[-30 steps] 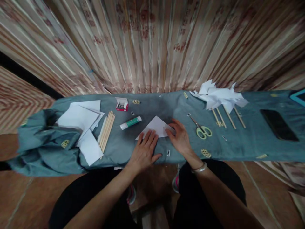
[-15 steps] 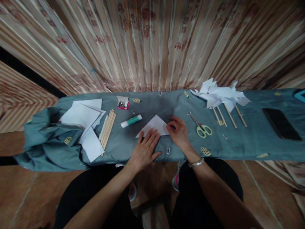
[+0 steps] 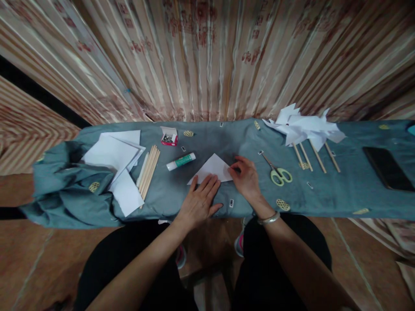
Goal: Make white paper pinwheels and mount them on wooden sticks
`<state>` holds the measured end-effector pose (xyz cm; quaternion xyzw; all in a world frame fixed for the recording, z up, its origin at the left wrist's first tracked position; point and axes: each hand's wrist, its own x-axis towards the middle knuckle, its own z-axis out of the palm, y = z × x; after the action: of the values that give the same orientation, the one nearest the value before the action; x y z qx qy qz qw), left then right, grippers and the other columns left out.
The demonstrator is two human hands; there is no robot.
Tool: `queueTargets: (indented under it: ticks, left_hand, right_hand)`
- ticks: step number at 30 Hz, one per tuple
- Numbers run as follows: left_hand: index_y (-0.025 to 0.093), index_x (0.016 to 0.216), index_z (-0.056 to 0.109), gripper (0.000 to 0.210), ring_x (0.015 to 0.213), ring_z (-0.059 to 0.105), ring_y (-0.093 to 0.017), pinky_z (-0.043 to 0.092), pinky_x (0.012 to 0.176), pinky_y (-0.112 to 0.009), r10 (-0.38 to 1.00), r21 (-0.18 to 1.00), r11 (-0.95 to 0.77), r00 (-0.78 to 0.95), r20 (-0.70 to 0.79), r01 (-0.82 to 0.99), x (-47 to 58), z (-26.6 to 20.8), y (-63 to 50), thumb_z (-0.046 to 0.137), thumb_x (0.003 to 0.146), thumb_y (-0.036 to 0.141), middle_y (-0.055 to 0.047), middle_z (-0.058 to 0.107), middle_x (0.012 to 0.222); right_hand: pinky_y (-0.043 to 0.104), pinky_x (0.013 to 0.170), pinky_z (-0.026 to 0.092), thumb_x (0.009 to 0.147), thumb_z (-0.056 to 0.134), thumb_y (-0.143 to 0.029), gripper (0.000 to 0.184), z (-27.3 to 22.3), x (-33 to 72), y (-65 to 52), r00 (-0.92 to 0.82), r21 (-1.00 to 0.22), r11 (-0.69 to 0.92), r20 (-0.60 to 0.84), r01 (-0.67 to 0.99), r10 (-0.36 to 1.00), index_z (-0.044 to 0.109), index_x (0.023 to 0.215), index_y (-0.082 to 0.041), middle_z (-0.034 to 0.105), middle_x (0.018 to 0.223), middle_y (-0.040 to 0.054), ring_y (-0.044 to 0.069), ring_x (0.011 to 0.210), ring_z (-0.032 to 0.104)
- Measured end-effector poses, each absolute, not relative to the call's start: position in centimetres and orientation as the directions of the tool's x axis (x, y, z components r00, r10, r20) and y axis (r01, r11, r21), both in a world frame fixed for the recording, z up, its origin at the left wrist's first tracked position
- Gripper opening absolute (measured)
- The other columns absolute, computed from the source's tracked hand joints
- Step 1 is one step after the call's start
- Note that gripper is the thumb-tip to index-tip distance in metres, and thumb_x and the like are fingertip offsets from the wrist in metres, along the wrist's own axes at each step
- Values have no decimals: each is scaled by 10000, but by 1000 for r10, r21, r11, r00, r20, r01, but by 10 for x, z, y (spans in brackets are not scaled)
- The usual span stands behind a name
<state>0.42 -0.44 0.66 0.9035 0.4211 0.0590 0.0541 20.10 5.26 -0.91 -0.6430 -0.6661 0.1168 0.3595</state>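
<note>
A white sheet of paper point(image 3: 214, 165), folded into a triangle with its point away from me, lies on the cloth-covered table. My left hand point(image 3: 200, 201) rests flat across its lower edge with the fingers stretched out. At the right corner, my right hand point(image 3: 245, 177) pinches the paper between thumb and fingertips; the other fingers are curled. A glue stick point(image 3: 181, 161) with a green label lies just left of the paper. To the right of my right hand are scissors point(image 3: 277, 172) with light green handles, their blades pointing away from me.
Loose white sheets point(image 3: 112, 151) lie at the left beside several wooden sticks point(image 3: 149, 170). An open red box point(image 3: 169, 137) of small metal pins stands behind the glue stick. Paper pinwheels point(image 3: 303, 125) on sticks lie at the back right, near a black phone point(image 3: 389, 168).
The view has shifted slightly, moving everything a little in the picture. Both hands keep nearly the same places on the folded paper, the right one still at its corner.
</note>
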Motion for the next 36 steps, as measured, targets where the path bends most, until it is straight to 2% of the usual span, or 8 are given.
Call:
queueTargets:
  ticks: [5,8,11,14,20,25,30,36]
  left_hand:
    - [129,1463,374,634,1455,300,-271,187,1185,-568,776,172,-626,630,40,760,5,7,-3,367,970,528,-121,387,1543]
    - [133,1466,370,634,1462,285,-271,179,1188,-561,782,184,-616,623,25,766,5,7,-4,380,968,524,-117,372,1551]
    - [130,1476,350,638,1466,277,-269,171,1189,-560,786,180,-611,618,17,771,6,8,-5,376,971,518,-118,364,1555]
    - [129,1481,340,634,1461,289,-264,185,1186,-559,791,162,-606,611,25,779,8,9,-5,385,972,504,-127,367,1553]
    - [132,1471,363,629,1467,276,-252,199,1195,-515,781,159,-618,624,10,770,-3,12,-8,416,964,500,-125,364,1555]
    - [94,1472,355,673,1453,305,-282,286,1162,-510,795,131,-604,605,41,786,-36,15,-24,431,951,513,-182,381,1534]
    - [86,1464,367,667,1424,361,-291,323,1146,-504,820,93,-573,567,79,815,-54,16,-37,408,956,517,-194,415,1513]
    - [81,1457,380,663,1416,375,-299,323,1145,-514,846,88,-533,528,74,842,-48,17,-40,411,954,512,-200,425,1504]
  right_hand:
    - [477,991,433,855,557,-258,148,-7,201,50,57,-594,148,313,791,948,675,811,-180,641,1219,149,305,1144,555]
    - [484,987,429,876,546,-308,204,-4,198,44,42,-560,142,303,816,952,675,939,-163,619,1274,166,319,1191,534]
    - [523,996,405,857,585,-431,458,-2,193,35,21,-498,136,297,856,955,597,1203,-132,542,1381,203,358,1251,491]
    - [542,1030,364,857,577,-487,618,-3,190,27,14,-465,130,295,876,955,501,1332,-98,470,1439,241,379,1306,446]
    - [566,1074,305,897,518,-434,567,-9,206,21,37,-482,110,285,869,958,466,1358,-109,435,1461,243,363,1368,382]
    - [581,1077,318,892,488,-336,501,-18,231,17,122,-538,54,285,841,951,485,1344,-119,428,1466,230,357,1379,363]
    - [538,1112,333,865,465,-260,477,-23,241,17,145,-595,85,328,799,933,529,1297,-67,453,1432,242,332,1367,381]
    - [558,1114,338,828,478,-207,460,-22,240,19,164,-621,85,332,779,929,556,1268,-100,485,1412,214,323,1350,409]
